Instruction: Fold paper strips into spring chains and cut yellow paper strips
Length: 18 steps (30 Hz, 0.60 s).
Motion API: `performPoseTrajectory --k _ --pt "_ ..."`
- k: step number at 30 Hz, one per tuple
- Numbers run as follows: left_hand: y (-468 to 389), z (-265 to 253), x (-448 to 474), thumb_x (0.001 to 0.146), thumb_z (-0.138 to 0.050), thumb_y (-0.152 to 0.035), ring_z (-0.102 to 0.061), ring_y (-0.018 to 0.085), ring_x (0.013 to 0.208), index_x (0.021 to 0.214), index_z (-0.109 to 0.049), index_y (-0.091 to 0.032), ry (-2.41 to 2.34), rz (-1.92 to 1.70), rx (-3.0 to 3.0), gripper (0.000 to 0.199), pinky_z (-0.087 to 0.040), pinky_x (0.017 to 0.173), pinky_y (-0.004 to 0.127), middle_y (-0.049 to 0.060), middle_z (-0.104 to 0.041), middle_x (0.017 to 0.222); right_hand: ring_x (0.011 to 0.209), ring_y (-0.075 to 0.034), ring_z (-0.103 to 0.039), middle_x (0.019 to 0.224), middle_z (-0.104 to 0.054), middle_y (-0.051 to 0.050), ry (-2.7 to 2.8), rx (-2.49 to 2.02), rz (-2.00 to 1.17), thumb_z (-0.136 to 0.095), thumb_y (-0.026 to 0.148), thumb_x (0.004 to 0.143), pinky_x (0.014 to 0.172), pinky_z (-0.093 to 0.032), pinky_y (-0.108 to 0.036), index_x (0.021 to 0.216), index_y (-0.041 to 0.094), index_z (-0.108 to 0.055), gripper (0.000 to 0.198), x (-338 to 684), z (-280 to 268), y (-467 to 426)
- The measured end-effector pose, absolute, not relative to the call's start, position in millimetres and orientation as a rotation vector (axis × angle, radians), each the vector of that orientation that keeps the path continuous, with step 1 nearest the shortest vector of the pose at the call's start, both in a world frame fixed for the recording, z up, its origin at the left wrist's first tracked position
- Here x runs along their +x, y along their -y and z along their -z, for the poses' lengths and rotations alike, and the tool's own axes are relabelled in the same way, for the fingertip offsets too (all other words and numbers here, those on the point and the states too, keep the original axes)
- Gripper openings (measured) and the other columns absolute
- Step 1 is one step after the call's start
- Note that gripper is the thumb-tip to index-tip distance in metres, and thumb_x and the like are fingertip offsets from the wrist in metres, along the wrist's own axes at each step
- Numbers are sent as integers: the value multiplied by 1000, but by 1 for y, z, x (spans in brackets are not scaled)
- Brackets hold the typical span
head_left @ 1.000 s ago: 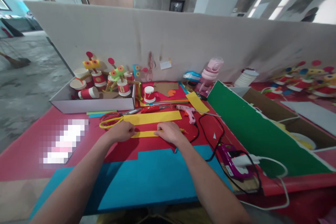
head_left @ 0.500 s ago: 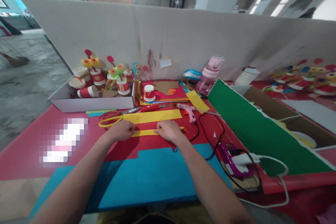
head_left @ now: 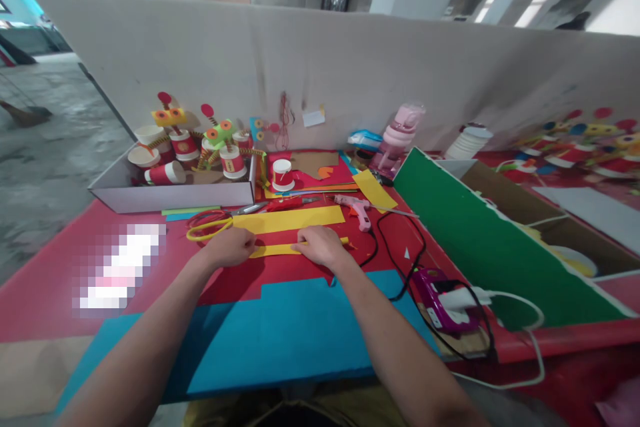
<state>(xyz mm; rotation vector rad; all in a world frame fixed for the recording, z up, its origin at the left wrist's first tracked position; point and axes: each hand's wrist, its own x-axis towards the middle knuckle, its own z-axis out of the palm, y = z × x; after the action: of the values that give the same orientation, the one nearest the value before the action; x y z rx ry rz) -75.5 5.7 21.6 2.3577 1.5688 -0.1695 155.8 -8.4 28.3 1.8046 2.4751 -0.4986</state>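
Observation:
A narrow yellow paper strip [head_left: 274, 250] lies across the red table surface, held at both ends. My left hand [head_left: 233, 247] is closed on its left end, fingers curled. My right hand [head_left: 320, 245] grips it farther right, and a bit of yellow sticks out past the knuckles. Just behind, a wider yellow paper strip [head_left: 290, 219] lies flat. Scissors with yellow handles [head_left: 205, 230] rest beyond my left hand. To the right of my right hand is a pink glue gun [head_left: 357, 210] with a black cord.
A white box [head_left: 175, 197] with decorated paper cups stands back left. One paper cup [head_left: 283, 175] stands at the back. On the right are a green-sided box [head_left: 480, 247] and a purple power strip [head_left: 445, 300] with cables. Blue board [head_left: 280, 340] covers the front.
Both hands stay on the narrow yellow strip in nearly the same place. The view has shifted very slightly.

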Motion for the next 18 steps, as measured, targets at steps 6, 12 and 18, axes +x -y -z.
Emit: performPoseTrajectory --k 6,12,18 --pt "-4 -26 -71 83 -45 -35 -60 21 71 74 -65 -18 -1590 234 2368 28 -33 56 28 9 -68 79 88 -20 -63 93 -70 -5 -2450 1796 458 -54 46 87 68 -40 -27 85 22 -67 27 153 -30 8" --pt "3 -38 -64 86 -42 -37 -62 23 77 81 -65 -18 -1636 348 2353 30 -38 61 29 10 -68 84 91 -21 -63 96 -70 -6 -2417 1792 459 -56 44 85 69 -41 -27 85 22 -67 25 151 -33 7" --pt "27 -48 -46 91 -42 -27 -57 24 90 89 -64 -15 -1505 -174 2802 24 -42 77 35 11 -65 92 92 -22 -64 97 -71 -8 -2424 1797 426 -55 44 86 70 -42 -28 88 21 -68 26 150 -34 7"
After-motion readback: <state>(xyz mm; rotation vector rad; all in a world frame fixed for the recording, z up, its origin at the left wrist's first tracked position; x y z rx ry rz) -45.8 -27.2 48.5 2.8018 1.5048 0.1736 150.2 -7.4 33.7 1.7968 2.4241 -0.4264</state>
